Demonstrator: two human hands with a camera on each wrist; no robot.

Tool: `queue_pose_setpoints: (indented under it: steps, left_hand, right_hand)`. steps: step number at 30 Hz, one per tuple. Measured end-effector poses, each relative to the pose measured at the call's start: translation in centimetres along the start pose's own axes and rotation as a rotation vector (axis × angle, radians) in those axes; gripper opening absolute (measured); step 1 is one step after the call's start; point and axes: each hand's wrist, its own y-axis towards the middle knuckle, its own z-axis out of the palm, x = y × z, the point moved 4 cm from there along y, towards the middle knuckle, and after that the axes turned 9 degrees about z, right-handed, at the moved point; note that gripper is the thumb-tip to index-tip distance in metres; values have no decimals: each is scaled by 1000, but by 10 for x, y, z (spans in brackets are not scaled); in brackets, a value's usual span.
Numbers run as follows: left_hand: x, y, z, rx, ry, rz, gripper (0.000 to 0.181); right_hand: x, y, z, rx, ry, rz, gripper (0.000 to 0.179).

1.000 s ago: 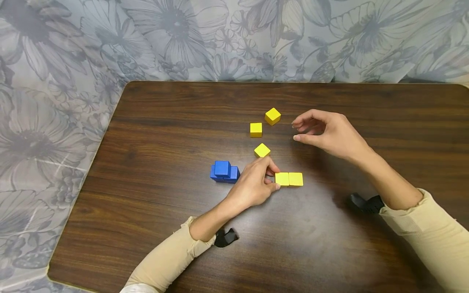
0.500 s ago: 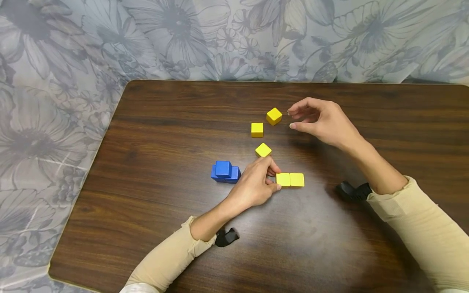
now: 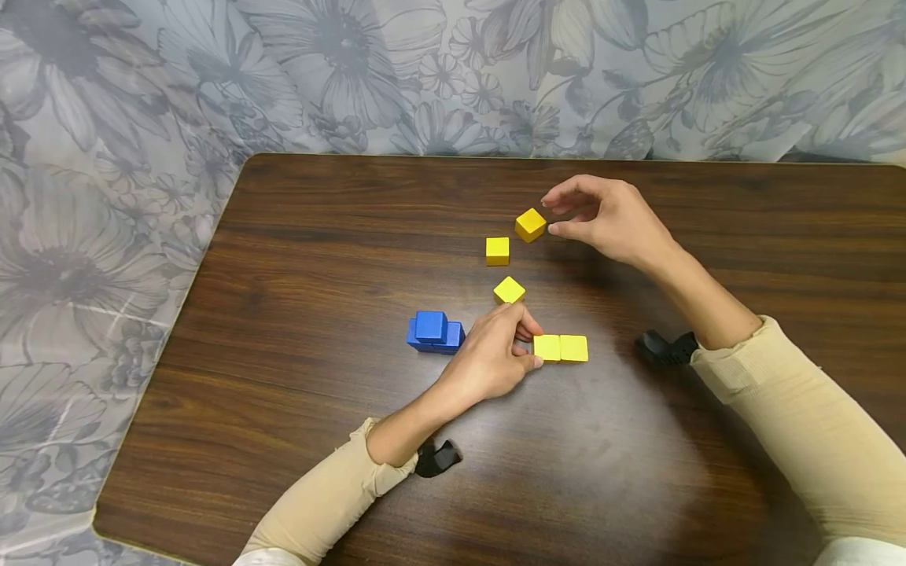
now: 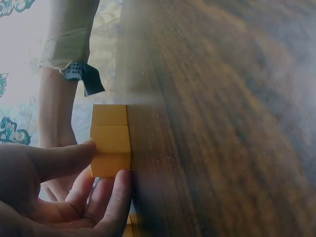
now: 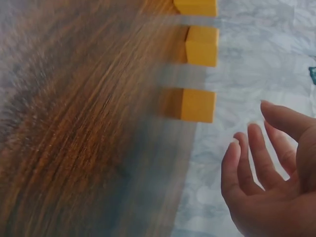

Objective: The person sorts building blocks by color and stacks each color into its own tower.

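Observation:
Two yellow cubes stand side by side in a touching row; my left hand (image 3: pixel 488 354) pinches the left yellow cube (image 3: pixel 546 348) between thumb and fingers. In the left wrist view, the thumb lies on one face of that cube (image 4: pixel 111 148) and the fingertips on another. The right yellow cube (image 3: pixel 574 348) touches it. My right hand (image 3: pixel 623 220) hovers beside the farthest yellow cube (image 3: pixel 530 225), thumb and fingers apart with nothing between them. Two more loose yellow cubes lie nearer: one square-on (image 3: pixel 498 251), one turned cornerwise (image 3: pixel 509 290) just beyond my left fingers.
Left of my left hand stands a small stack of blue cubes (image 3: pixel 431 327), one resting on top of two. All sit on a dark wood table (image 3: pixel 318 236). Behind its far edge hangs a floral-patterned cloth (image 3: pixel 340 79). Each wrist wears a black camera mount (image 3: pixel 437 458).
My right hand has moved away from me and to the left, closer to the farthest yellow cube. My left hand keeps its pinch on the same cube.

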Motion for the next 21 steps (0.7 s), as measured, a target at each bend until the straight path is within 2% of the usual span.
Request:
queue_pose_setpoints:
  steps: [6, 13, 21]
  left_hand:
    - [0, 1, 0, 7, 8, 0, 29]
    - [0, 0, -1, 2, -12, 7, 28]
    - [0, 0, -2, 0, -13, 16, 27]
  right_hand:
    - [-9, 12, 4, 35, -4, 7, 37]
    - [-12, 21, 11, 104, -29, -29, 42]
    - [-17, 28, 16, 142, -58, 24, 41]
